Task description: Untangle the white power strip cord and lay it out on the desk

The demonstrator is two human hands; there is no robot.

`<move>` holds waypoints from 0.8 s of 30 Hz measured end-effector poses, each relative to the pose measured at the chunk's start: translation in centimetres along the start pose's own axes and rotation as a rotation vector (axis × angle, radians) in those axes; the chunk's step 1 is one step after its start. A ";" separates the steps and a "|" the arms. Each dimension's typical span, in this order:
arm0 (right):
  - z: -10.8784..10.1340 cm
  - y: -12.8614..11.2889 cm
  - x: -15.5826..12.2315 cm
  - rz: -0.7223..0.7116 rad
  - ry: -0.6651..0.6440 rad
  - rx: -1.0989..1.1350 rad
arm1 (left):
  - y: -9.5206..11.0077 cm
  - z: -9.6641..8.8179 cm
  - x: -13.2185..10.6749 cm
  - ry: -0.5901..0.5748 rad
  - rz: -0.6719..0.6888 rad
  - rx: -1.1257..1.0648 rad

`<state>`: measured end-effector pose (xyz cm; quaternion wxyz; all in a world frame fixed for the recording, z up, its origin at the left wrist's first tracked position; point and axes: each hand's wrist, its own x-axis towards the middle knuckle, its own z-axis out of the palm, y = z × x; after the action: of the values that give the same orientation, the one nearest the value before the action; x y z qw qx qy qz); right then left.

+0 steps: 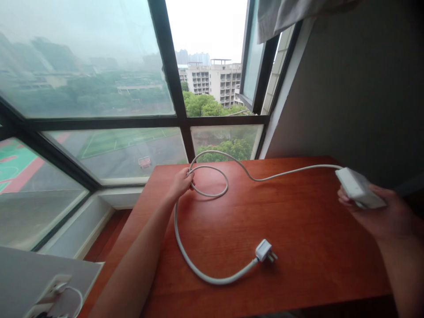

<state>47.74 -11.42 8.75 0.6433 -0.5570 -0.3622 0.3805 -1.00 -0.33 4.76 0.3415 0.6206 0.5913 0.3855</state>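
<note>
My left hand (183, 182) is closed around a white power cord (212, 281) near the table's far left side. A loop of the cord stands out to the right of my fingers. From this hand the lower stretch curves forward to a three-pin plug (264, 251), which is toward the near middle of the table. The other stretch runs right to a white power strip (359, 187). My right hand (386, 212) grips that strip, held up at the table's right side. Its outlet face cannot be made out.
The reddish-brown wooden table (291, 221) spans the middle. Dark-framed windows (183, 119) rise behind it, with one pane swung open. A grey wall (347, 88) stands at right. At lower left, a wall socket (53, 289) has a white plug in it.
</note>
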 end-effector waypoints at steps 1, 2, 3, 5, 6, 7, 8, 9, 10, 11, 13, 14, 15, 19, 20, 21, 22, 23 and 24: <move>0.1 0.2 0.1 0.048 -0.026 0.026 | -0.1 0.0 0.0 0.000 -0.003 -0.001; 0.1 0.4 0.2 0.105 -0.072 0.080 | -0.3 0.0 0.0 0.001 -0.007 -0.002; 0.2 0.5 0.3 0.155 -0.110 0.134 | -0.5 0.0 -0.1 0.000 -0.011 -0.005; 0.2 0.9 0.5 0.196 -0.112 0.159 | -0.7 0.0 -0.1 -0.001 -0.018 -0.012; 0.2 1.1 0.6 0.207 -0.101 0.162 | -0.9 0.0 -0.1 -0.002 -0.020 -0.012; 0.2 1.2 0.8 0.215 -0.087 0.159 | -1.0 0.0 -0.1 -0.003 -0.021 -0.009; 0.2 1.4 0.9 0.220 -0.069 0.148 | -1.1 0.0 -0.1 -0.003 -0.021 -0.003; 0.3 1.5 1.1 0.216 -0.045 0.132 | -1.2 0.0 -0.1 0.000 -0.021 0.004; 0.3 1.6 1.2 0.206 -0.027 0.112 | -1.3 -0.1 -0.2 0.002 -0.020 0.014; 0.4 1.6 1.3 0.189 -0.018 0.089 | -1.4 -0.2 -0.3 0.003 -0.021 0.027; 0.6 1.5 1.2 0.137 -0.041 0.050 | -1.7 -0.5 -0.4 0.002 -0.021 0.071; 0.7 1.5 1.1 0.112 -0.076 0.046 | -1.9 -0.6 -0.6 0.000 -0.022 0.103; 0.8 1.4 1.0 0.093 -0.127 0.058 | -2.0 -0.8 -0.7 0.000 -0.021 0.141; 1.7 1.1 0.7 -0.004 -0.312 0.114 | -2.4 -1.5 -1.0 0.014 0.008 0.323; 2.0 1.2 0.8 -0.049 -0.308 0.092 | -2.5 -1.6 -1.0 0.011 0.022 0.365; 2.4 1.2 1.0 -0.100 -0.280 0.054 | -2.7 -1.7 -1.0 0.004 0.037 0.400; 2.8 1.3 1.2 -0.152 -0.235 0.005 | -2.8 -1.8 -1.0 -0.009 0.051 0.425; 3.3 1.3 1.4 -0.201 -0.180 -0.045 | -3.0 -1.8 -1.0 -0.024 0.062 0.442; 3.7 1.3 1.6 -0.249 -0.120 -0.103 | -3.2 -1.9 -1.0 -0.037 0.068 0.452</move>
<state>45.01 -8.25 8.00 0.6332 -0.5164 -0.4853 0.3113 -4.15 -1.15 2.76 0.1913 0.7079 0.6350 0.2432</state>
